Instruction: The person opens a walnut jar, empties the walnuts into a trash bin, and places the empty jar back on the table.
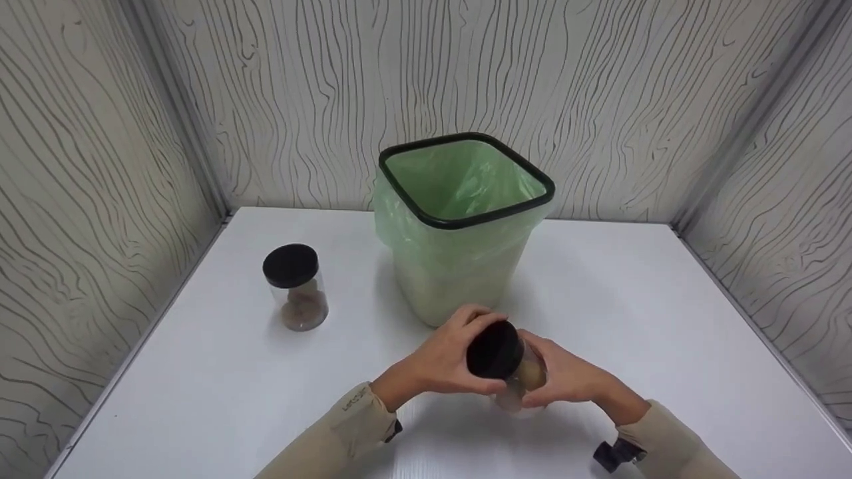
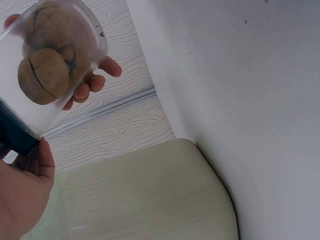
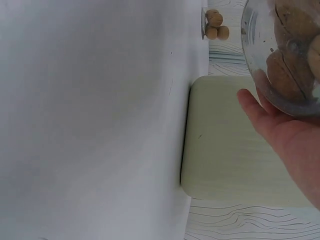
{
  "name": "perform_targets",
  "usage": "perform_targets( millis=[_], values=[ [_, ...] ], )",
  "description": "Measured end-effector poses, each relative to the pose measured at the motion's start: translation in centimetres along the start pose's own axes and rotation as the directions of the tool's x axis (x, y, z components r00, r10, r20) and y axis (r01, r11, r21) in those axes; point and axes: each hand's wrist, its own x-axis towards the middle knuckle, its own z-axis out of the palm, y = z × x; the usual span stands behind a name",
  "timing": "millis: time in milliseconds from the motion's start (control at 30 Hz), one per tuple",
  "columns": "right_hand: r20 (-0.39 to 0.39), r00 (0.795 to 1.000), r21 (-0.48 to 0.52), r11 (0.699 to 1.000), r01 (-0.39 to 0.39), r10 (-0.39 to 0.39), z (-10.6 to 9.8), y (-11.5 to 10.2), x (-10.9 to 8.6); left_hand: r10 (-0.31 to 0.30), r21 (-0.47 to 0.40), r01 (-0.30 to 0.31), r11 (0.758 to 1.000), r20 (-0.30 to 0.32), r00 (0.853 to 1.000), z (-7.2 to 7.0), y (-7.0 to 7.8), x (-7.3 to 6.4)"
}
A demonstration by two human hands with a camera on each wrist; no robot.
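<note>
A clear jar (image 1: 532,370) of walnuts (image 2: 44,76) tilts in both hands above the white table, in front of the bin. My left hand (image 1: 444,358) grips its black lid (image 1: 494,350), with the thumb and fingers curled round the edge. Round the clear body curls my right hand (image 1: 571,374), near the jar's bottom end. In the right wrist view the jar's clear base (image 3: 260,82) shows close up, walnuts lying against it. A second black-lidded jar (image 1: 301,303) with walnuts inside stands upright on the table, well to the left.
Beyond the hands stands a pale green bin (image 1: 459,266), lined with a thin green bag (image 1: 426,233) held under a black rim frame (image 1: 489,214). Wood-patterned panels (image 1: 319,100) close off the back and both sides of the white table (image 1: 619,286).
</note>
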Motion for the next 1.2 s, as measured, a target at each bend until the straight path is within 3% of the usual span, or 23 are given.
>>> perform_targets(
  millis=[200,333,500,633,733,800,867,1000,1100,1200],
  values=[
    [-0.004,0.998,0.005,0.998,0.056,-0.056,0.0,0.1,0.4,-0.002,-0.02,0.001,1.0,-0.036,0.999,0.2,-0.3,-0.1],
    [-0.077,0.995,-0.067,0.996,0.058,-0.063,0.3,-0.1,0.5,-0.017,-0.021,0.015,1.0,-0.087,0.996,0.6,-0.3,-0.1],
    [-0.199,0.978,-0.205,0.979,0.019,-0.06,1.0,-0.2,0.9,-0.108,0.014,0.111,0.994,-0.141,0.984,1.0,-0.2,-0.1],
    [-0.268,0.961,-0.271,0.962,0.0,-0.075,1.5,-0.1,1.1,-0.21,0.047,0.22,0.974,-0.16,0.965,1.2,0.2,0.0],
    [-0.301,0.951,-0.305,0.952,-0.027,-0.069,1.7,0.0,1.2,-0.281,0.079,0.294,0.952,-0.145,0.949,1.1,0.5,0.1],
    [-0.294,0.953,-0.299,0.954,-0.022,-0.07,1.6,0.0,1.1,-0.304,0.088,0.313,0.946,-0.104,0.947,0.8,0.7,0.1],
    [-0.264,0.962,-0.266,0.964,-0.003,-0.07,1.5,0.1,1.0,-0.282,0.076,0.285,0.956,-0.047,0.958,0.3,0.6,-0.1],
    [-0.176,0.983,-0.153,0.988,0.022,-0.049,1.1,0.2,0.6,-0.111,-0.017,0.112,0.994,0.055,0.992,-0.6,0.0,-0.4],
    [-0.136,0.991,-0.094,0.996,-0.005,-0.008,1.0,0.1,0.3,0.011,-0.056,-0.006,0.998,0.09,0.996,-1.0,-0.6,-0.6],
    [-0.117,0.993,-0.061,0.998,-0.007,0.0,1.0,0.0,0.3,0.051,-0.045,-0.047,0.998,0.097,0.994,-1.0,-0.9,-0.7]
  ],
)
